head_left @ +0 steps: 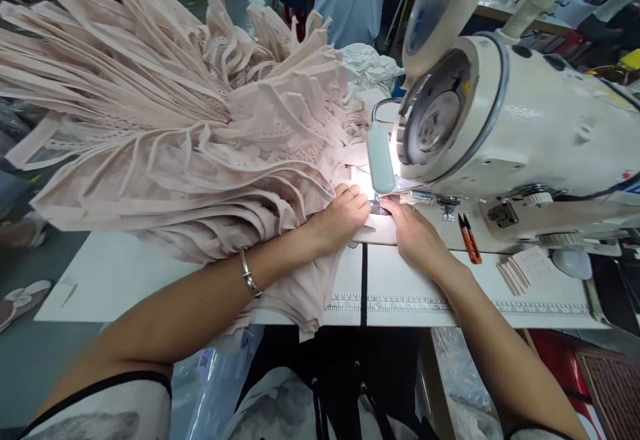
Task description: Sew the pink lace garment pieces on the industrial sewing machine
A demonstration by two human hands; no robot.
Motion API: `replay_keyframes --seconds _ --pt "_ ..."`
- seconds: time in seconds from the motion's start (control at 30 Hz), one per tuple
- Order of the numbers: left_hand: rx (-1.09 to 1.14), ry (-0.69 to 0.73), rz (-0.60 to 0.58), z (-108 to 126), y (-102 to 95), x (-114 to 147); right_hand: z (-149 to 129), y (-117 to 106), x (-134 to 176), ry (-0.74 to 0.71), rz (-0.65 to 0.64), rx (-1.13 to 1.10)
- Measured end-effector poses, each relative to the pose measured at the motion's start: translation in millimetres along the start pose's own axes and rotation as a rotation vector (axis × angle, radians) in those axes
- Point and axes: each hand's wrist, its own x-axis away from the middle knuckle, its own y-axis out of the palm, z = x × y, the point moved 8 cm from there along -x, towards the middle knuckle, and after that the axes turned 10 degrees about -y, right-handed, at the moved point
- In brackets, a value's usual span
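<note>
A large heap of pale pink lace-trimmed garments covers the left of the table and reaches up to the sewing machine. My left hand has its fingers curled on the pink fabric just left of the presser foot. Close on the foot's other side is my right hand, its thumb and fingers pressed together at the needle plate. Whatever lies under those right fingers is too small and too hidden to make out. A pale green lamp lights the spot brightly.
Orange-handled thread snips lie right of my right hand, near a stack of small cards. A ruler tape runs along the table's front edge. Another person in blue stands beyond the heap.
</note>
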Motion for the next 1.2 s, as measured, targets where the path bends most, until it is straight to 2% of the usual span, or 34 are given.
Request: replay_keyframes --seconds 0.2,0.33,0.47,0.7,1.0,1.2 --pt "-0.136 -0.122 -0.157 1 2.2 3 9 3 -11 0.170 -0.098 0.087" --pt "-0.138 -0.180 -0.208 -9 11.5 -7 11 -4 -19 0.145 -0.039 0.157" --pt "-0.075 -0.226 -0.228 -20 17.2 -24 9 -2 -12 0.094 -0.070 0.134" --pt "-0.085 -0.293 -0.332 -21 11.6 -29 -3 -2 -3 0.057 -0.043 0.241" --pt "-0.045 -0.322 -0.326 -21 10.5 -27 0 0 3 0.018 -0.003 0.226" --pt "0.005 -0.355 -0.338 -23 5.6 -27 1 -1 2 0.057 -0.062 0.183"
